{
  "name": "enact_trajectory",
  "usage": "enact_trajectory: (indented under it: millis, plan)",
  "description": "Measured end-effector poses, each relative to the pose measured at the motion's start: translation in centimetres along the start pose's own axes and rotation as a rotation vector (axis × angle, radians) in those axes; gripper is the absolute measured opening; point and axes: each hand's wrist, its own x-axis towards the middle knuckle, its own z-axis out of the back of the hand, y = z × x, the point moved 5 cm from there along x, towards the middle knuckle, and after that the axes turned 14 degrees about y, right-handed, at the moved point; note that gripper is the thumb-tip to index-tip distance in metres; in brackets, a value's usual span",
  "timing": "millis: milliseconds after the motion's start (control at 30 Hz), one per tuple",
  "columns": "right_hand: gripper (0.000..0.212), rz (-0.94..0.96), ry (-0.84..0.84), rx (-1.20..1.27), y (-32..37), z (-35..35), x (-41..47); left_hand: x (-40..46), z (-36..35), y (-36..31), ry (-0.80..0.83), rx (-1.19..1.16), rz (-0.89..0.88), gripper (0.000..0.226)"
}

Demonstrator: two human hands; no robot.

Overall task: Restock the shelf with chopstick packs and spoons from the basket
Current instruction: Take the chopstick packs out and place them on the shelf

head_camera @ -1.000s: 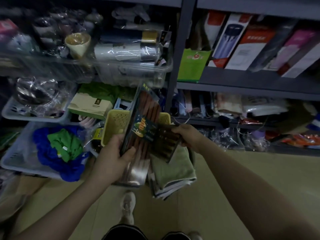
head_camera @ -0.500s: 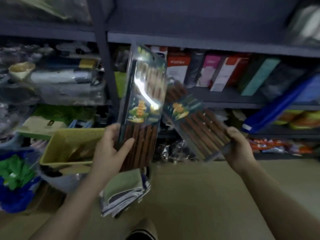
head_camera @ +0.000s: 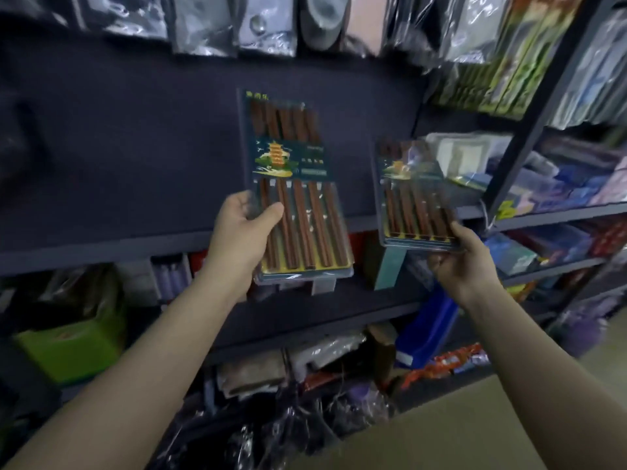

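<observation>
Two chopstick packs are held up in front of the shelving, one per hand. The left pack [head_camera: 295, 188] is gripped by the left hand [head_camera: 242, 239] at its lower left edge, thumb curled over the front and fingers behind, so it stands upright with the label facing out, probably for lining up against the dark shelf bay [head_camera: 118, 147] behind it. The right pack [head_camera: 415, 195] is pinched at its bottom edge by the right hand [head_camera: 464, 262], also upright, tilted slightly, and blurred. Both grips are closed on packs; neither pack touches a shelf yet. Holding from the bottom is judged to leave the tops free for sliding or hanging in.

Counts: packs, two; chopsticks in the left pack, five pairs visible as brown sticks; the right pack too blurred to count. Spoons: none visible. The basket is not in view. Hands: two. Bagged goods [head_camera: 203, 22] hang along the top, and a green box [head_camera: 71, 347] sits lower left.
</observation>
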Motion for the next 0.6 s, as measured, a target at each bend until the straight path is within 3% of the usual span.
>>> enact_trajectory:
  millis: [100,167,267,333,400,467,500,567,600]
  plan:
    - [0.013,-0.021,-0.027,-0.104,2.2,1.2,5.9,5.1,-1.8,-0.3,0.069,0.017,0.012,0.007]
    - [0.010,-0.056,-0.069,-0.191,3.3,2.2,9.7,7.7,-3.2,0.2,0.090,-0.022,0.046,0.015]
    - [0.024,-0.122,-0.116,-0.284,4.6,3.9,14.3,10.5,-5.6,1.4,0.075,-0.068,0.122,0.007]
    - [0.027,-0.112,-0.128,-0.353,5.3,5.0,16.8,11.5,-7.3,1.7,0.069,-0.036,0.087,0.011]
    - [0.015,-0.067,-0.144,-0.438,6.1,5.9,18.4,12.3,-9.0,1.6,0.087,-0.016,0.031,0.016]
    - [0.026,-0.075,-0.212,-0.557,7.0,7.4,19.9,12.9,-10.5,1.4,0.096,-0.026,0.023,0.017]
    - [0.038,-0.121,-0.267,-0.728,7.8,8.0,20.3,13.3,-11.2,1.4,0.088,-0.041,0.032,0.016]
    - [0.057,-0.251,-0.384,-1.364,9.8,8.7,20.5,14.2,-12.8,1.5,0.076,-0.064,0.046,0.017]
    - [0.058,-0.169,-0.370,-1.584,10.8,8.2,20.5,14.6,-14.0,1.5,0.073,-0.090,0.046,0.017]
